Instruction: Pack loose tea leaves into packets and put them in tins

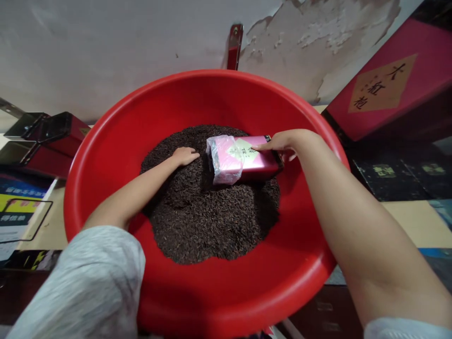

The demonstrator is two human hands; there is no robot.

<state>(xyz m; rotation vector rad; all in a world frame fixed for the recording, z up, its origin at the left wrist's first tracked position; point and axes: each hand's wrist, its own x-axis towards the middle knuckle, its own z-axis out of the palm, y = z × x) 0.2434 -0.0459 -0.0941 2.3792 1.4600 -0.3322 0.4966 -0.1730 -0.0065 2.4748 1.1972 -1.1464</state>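
Note:
A pile of dark loose tea leaves (212, 221) lies in a large red plastic basin (226, 301). My left hand (185, 155) rests on the pile, its visible fingers stretched toward the right and the lower ones partly hidden by the leaves; nothing shows in it. My right hand (282, 143) grips the base end of a pink tea tin (259, 162) lying on its side over the leaves. Clear plastic bag film (226, 160) folds out around the tin's mouth, which faces left, close to my left fingers. Some right-hand fingers are hidden behind the tin.
A large pink box with Chinese characters (391, 80) stands at the right, above black boxes (391, 179). Several open dark red tins (58, 136) lie at the left. Behind the basin is a peeling wall (141, 42) with a dark red bracket (235, 47).

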